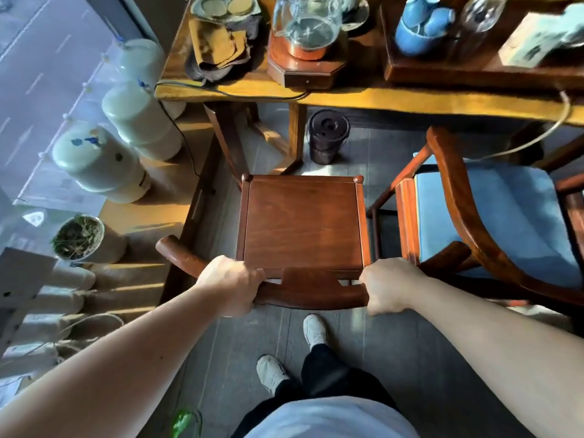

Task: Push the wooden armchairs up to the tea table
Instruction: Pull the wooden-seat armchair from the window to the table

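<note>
The armchair is reddish-brown wood with a bare, square seat and a curved top rail. It faces the table, its front short of the edge. The left hand and right hand clench the rail. A blue-cushioned chair stands just right.

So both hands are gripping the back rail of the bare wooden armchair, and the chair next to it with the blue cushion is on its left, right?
Not quite. In the head view the left hand and right hand do grip the bare wooden armchair by its back rail, but the chair with the blue cushion stands on its right, not its left.
</note>
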A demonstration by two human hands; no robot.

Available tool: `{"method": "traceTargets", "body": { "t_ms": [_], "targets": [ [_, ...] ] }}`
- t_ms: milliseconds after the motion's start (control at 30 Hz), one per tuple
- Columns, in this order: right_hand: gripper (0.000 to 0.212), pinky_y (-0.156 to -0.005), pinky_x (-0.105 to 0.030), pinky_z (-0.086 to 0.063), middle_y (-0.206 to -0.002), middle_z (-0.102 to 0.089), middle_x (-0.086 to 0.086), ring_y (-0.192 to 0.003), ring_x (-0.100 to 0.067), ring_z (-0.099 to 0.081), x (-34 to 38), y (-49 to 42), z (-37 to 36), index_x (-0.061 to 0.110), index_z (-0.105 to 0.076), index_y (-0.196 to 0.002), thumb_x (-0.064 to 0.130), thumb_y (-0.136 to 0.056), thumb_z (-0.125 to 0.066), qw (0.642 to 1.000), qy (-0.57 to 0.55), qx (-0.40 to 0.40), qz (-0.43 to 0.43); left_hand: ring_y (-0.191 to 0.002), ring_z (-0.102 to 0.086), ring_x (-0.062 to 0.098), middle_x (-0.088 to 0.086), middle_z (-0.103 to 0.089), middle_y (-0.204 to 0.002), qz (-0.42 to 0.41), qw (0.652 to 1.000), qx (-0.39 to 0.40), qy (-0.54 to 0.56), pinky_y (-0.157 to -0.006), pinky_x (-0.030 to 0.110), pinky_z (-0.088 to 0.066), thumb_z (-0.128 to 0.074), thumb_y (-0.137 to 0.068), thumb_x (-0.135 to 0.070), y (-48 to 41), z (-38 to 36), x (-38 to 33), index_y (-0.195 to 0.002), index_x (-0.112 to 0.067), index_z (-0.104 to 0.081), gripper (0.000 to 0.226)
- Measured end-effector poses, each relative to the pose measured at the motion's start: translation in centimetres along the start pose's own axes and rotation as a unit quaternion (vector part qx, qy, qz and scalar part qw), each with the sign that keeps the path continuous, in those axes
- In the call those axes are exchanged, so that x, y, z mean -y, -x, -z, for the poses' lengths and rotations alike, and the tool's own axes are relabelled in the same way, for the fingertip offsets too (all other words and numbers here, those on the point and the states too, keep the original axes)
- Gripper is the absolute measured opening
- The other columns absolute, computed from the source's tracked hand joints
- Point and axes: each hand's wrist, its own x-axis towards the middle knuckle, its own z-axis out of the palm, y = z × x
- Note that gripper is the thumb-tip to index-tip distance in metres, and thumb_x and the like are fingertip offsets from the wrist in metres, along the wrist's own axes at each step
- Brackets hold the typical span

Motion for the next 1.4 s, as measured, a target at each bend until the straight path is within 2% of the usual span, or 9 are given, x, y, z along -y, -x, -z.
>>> {"method": "traceTargets", "body": {
  "t_ms": [100, 200, 467, 600, 667, 867, 1000, 1300, 1400],
  "targets": [
    [0.016, -0.063, -0.032, -0.049, -0.065, -0.058, 0.007, -0.065, -0.017, -0.057, -0.4, -0.4, 0.2, 0.026, -0.063, -0.075, 0.036, -0.062, -0.061, 1.000, -0.015, -0.020, -0.014, -0.065, -0.064, 0.022, -0.005, -0.067, -0.076, -0.009, 1.000, -0.001, -0.012, -0.054, 0.028, -0.042, -0.052, -0.072, -0.040, -1.4, 0.3, 0.9, -0.102, -0.033, -0.056, 0.030],
    [0.019, -0.067, -0.034, -0.052, -0.069, -0.061, 0.006, -0.068, -0.018, -0.059, -0.6, -0.9, 0.2, 0.027, -0.065, -0.078, 0.035, -0.060, -0.061, 0.999, -0.028, -0.035, -0.031, -0.065, -0.063, 0.018, -0.008, -0.066, -0.076, -0.018, 1.000, 0.001, -0.013, -0.057, 0.027, -0.046, -0.053, -0.075, -0.042, -2.7, 1.1, 1.9, -0.111, -0.039, -0.055, 0.036],
    [0.034, -0.062, -0.032, -0.053, -0.076, -0.064, 0.005, -0.072, -0.022, -0.062, -2.5, -2.1, 1.8, 0.026, -0.068, -0.089, 0.040, -0.058, -0.062, 0.998, -0.014, -0.045, -0.052, -0.066, -0.058, 0.019, -0.007, -0.061, -0.073, 0.013, 0.999, 0.030, -0.034, -0.059, 0.028, -0.042, -0.062, -0.072, -0.036, -6.5, 4.5, 2.7, -0.093, -0.030, -0.057, 0.022],
    [0.025, -0.069, -0.038, -0.058, -0.072, -0.061, 0.005, -0.073, -0.025, -0.062, -5.3, -1.7, 3.4, 0.025, -0.063, -0.078, 0.041, -0.059, -0.063, 0.998, 0.012, -0.016, -0.053, -0.058, -0.054, 0.015, -0.009, -0.053, -0.061, 0.021, 1.000, 0.006, -0.013, -0.055, 0.027, -0.037, -0.064, -0.073, -0.032, -8.2, 5.0, 0.9, -0.088, -0.030, -0.059, 0.016],
    [0.022, -0.071, -0.039, -0.058, -0.073, -0.061, 0.006, -0.075, -0.024, -0.062, -6.3, -1.4, 4.2, 0.023, -0.063, -0.078, 0.038, -0.062, -0.063, 0.998, 0.026, 0.004, -0.051, -0.055, -0.053, 0.012, -0.011, -0.051, -0.058, 0.024, 1.000, 0.003, -0.007, -0.054, 0.028, -0.035, -0.068, -0.073, -0.035, -9.0, 5.5, 0.2, -0.086, -0.030, -0.060, 0.017],
    [0.019, -0.076, -0.040, -0.057, -0.076, -0.064, 0.003, -0.077, -0.025, -0.063, -6.8, -1.4, 4.5, 0.023, -0.063, -0.080, 0.034, -0.065, -0.063, 0.998, 0.012, 0.013, -0.054, -0.059, -0.051, 0.008, -0.014, -0.052, -0.061, 0.035, 0.999, -0.019, 0.012, -0.066, 0.031, -0.034, -0.068, -0.076, -0.033, -9.5, 5.2, -0.4, -0.084, -0.032, -0.058, 0.012],
    [0.020, -0.072, -0.037, -0.057, -0.068, -0.062, 0.003, -0.069, -0.024, -0.061, -6.8, -1.4, 3.1, 0.023, -0.063, -0.073, 0.036, -0.058, -0.064, 0.998, -0.009, -0.013, -0.068, -0.061, -0.049, 0.010, -0.015, -0.048, -0.060, 0.026, 0.999, -0.021, 0.018, -0.073, 0.033, -0.035, -0.068, -0.076, -0.032, -9.4, 4.9, -0.4, -0.079, -0.033, -0.052, 0.016],
    [0.031, -0.070, -0.039, -0.057, -0.071, -0.064, 0.004, -0.069, -0.021, -0.061, -7.0, -1.1, 1.9, 0.024, -0.065, -0.076, 0.048, -0.057, -0.070, 0.998, -0.017, -0.021, -0.065, -0.056, -0.052, 0.008, -0.012, -0.053, -0.059, 0.013, 1.000, -0.024, 0.012, -0.060, 0.028, -0.034, -0.064, -0.073, -0.030, -9.1, 5.2, -0.6, -0.078, -0.031, -0.056, 0.009],
    [0.032, -0.069, -0.038, -0.057, -0.067, -0.063, 0.006, -0.066, -0.019, -0.060, -7.1, -1.0, 1.7, 0.025, -0.061, -0.070, 0.052, -0.057, -0.072, 0.998, -0.014, -0.027, -0.062, -0.053, -0.049, 0.006, -0.012, -0.053, -0.058, 0.012, 1.000, -0.015, 0.022, -0.058, 0.028, -0.034, -0.061, -0.073, -0.027, -8.9, 5.3, -0.7, -0.076, -0.032, -0.054, 0.009]
  ]
}}
